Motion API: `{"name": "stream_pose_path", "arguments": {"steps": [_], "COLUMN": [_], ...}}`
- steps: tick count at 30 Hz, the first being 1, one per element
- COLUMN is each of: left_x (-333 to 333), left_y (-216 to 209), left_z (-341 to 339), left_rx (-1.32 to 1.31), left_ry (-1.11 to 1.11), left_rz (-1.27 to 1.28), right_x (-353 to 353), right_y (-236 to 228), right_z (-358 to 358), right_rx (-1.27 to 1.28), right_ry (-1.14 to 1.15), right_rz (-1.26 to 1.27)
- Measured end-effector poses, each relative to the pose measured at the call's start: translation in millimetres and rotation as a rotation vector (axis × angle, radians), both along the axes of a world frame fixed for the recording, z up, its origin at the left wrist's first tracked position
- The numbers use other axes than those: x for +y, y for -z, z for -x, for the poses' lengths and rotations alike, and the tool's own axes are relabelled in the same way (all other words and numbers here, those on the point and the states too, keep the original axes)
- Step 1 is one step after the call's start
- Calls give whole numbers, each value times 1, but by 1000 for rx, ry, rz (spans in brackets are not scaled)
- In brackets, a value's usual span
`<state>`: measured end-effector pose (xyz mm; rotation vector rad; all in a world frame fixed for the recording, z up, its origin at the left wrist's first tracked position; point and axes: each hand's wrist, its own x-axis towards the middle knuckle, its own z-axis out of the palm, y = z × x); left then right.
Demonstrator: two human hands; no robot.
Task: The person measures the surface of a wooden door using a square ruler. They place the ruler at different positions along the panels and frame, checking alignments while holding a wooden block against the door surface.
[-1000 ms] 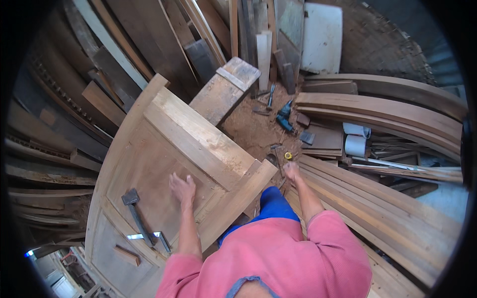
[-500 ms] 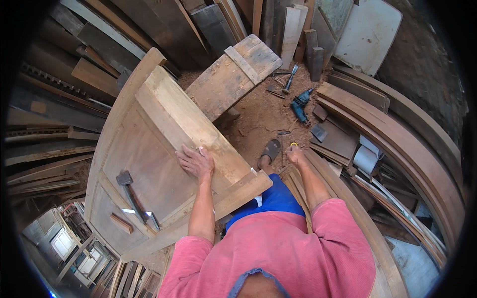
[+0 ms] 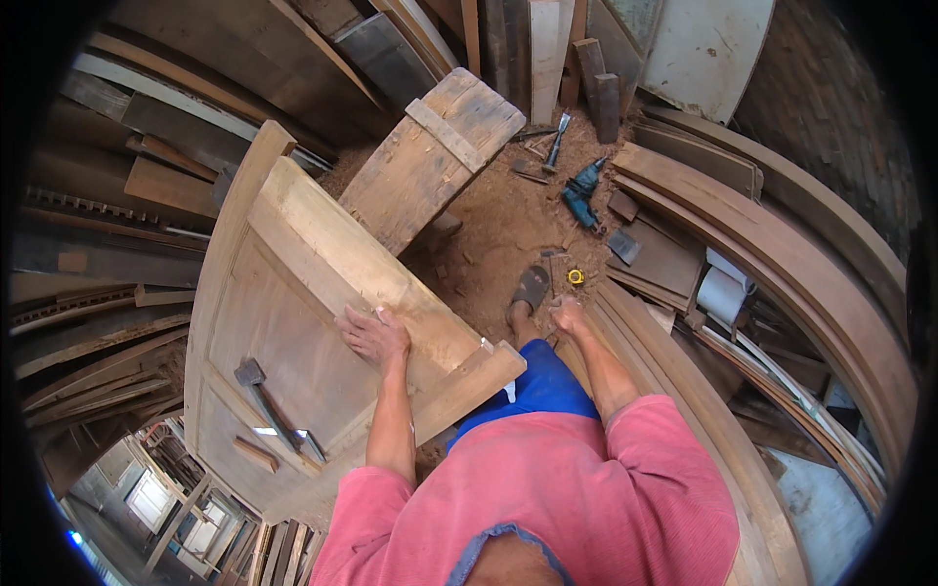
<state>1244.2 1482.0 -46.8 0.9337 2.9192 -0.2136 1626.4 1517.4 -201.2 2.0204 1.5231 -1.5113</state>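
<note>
My left hand (image 3: pixel 376 335) lies with fingers spread on the edge board of a large wooden panel (image 3: pixel 293 313). A small pale bit shows by its thumb side, too small to name. Low on my right, my right hand (image 3: pixel 568 314) is curled at the lower end of the thin handle of a hammer (image 3: pixel 555 254) on the floor. A yellow tape measure (image 3: pixel 575 276) lies just beyond that hand. On the panel rest a dark-headed mallet (image 3: pixel 251 374), a try square (image 3: pixel 311 446) partly under its handle, and a short wood strip (image 3: pixel 255 454).
A worn plank bench (image 3: pixel 430 156) stands beyond the panel. A teal power drill (image 3: pixel 582 198) and a chisel (image 3: pixel 557 144) lie among shavings. Curved timbers (image 3: pixel 743 234) are stacked at right, more boards (image 3: pixel 107 254) at left. My sandalled foot (image 3: pixel 531 286) is near the tape.
My right hand has let go of the tape measure, which now lies on the floor, and has drawn back toward me to the hammer's handle. The left hand stays on the panel. The view shifted slightly.
</note>
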Motion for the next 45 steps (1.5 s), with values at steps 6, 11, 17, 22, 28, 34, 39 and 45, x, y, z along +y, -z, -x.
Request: {"name": "stream_pose_path", "arguments": {"steps": [6,11,17,22,28,34,39,45], "left_x": [-4,-29,-20,-8,-10,-4,-11,-20], "left_y": [2,15,7,12,8,7,13,0], "left_z": [1,11,9,6,8,9,12,16], "left_rx": [-44,-67,-157,-310,-243,-258,-273,-184], "left_ry": [-32,0,39,-96,-115,-131,-1,104], "left_rz": [-24,-1,-81,-317,-144,-167,-237,-51], "right_x": [63,149,230,242,213,183,142,103], "right_y": [49,140,306,376,425,405,317,140], "right_z": [-7,33,42,52,59,76,106,112], "right_rx": [-166,-140,-162,-338,-402,-347,-228,73], "right_ry": [-97,-183,-275,-340,-425,-505,-568,-614], "right_rz": [-47,-194,-282,-162,-56,42,201,230]}}
